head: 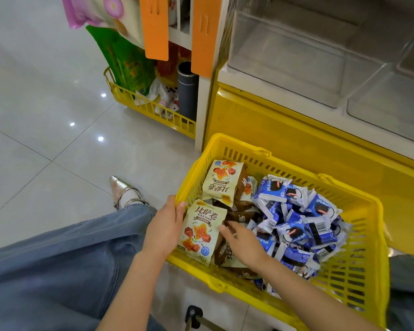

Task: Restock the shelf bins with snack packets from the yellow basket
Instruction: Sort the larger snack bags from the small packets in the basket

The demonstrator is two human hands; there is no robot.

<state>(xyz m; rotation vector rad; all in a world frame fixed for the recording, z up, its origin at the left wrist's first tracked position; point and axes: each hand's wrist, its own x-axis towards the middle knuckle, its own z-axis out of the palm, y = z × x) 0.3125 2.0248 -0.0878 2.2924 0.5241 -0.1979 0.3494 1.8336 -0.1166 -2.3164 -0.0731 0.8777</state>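
— Pale glossy floor tiles [46, 115] lie under you, and the yellow basket [249, 152] sits on them, close against the shelf's yellow base [285, 130]. Where are your hands?

— Both are at the basket's near-left corner. Your left hand [166, 225] grips a cream snack packet [202, 231] by its left edge, thumb on the front, and holds it upright just inside the rim.

— And your right?

— Your right hand [244, 242] reaches in with fingers stretched out, tips touching that packet's right edge, above some brown packets [243, 215]. Whether a fingertip hooks behind the edge, I can't quite tell.

— What else is in your basket?

— A second cream packet [221, 180] leans by the far-left wall, and blue packets [296, 223] are heaped across the middle and right.

— And the bins?

— Clear shelf bins [296, 56] stand above the yellow base, ahead on your right, well apart from the packet you hold.
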